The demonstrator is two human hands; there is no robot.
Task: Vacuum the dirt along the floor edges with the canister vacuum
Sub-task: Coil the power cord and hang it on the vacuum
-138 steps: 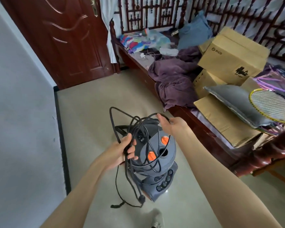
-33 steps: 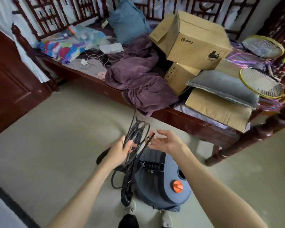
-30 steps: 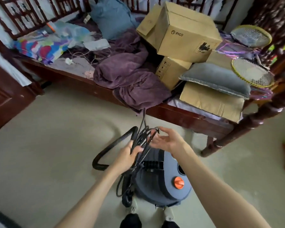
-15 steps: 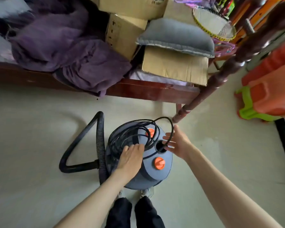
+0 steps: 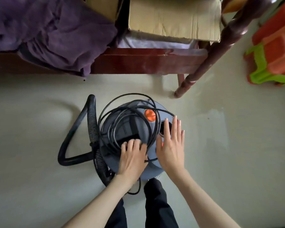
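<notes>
Left hand: palm down on the coiled black cord, fingers curled over its near loops and pressing them to the lid; whether they close round the strands cannot be told. Right hand: flat, fingers straight and together, lying over the right side of the lid, holding nothing.

Legs in dark trousers: nearest item, directly behind the vacuum.

Canister vacuum: grey, round, upright on the pale floor, seen from above at frame centre. Cord lies in loose loops over its lid. Orange knob at the far edge of the lid. No long axis visible from this angle.

Hose: black, ribbed, leaves the vacuum's left side, loops out left and away toward the bed, then returns to the near side.

Open floor: wide bare stretches left and right of the vacuum; a narrower strip between vacuum and bed.

Bed frame: dark red wood, its edge running left to right beyond the vacuum; turned post meets the floor at far right.

On the bed: purple blanket hanging over the edge, cardboard.

Far right: orange and green plastic stools.
</notes>
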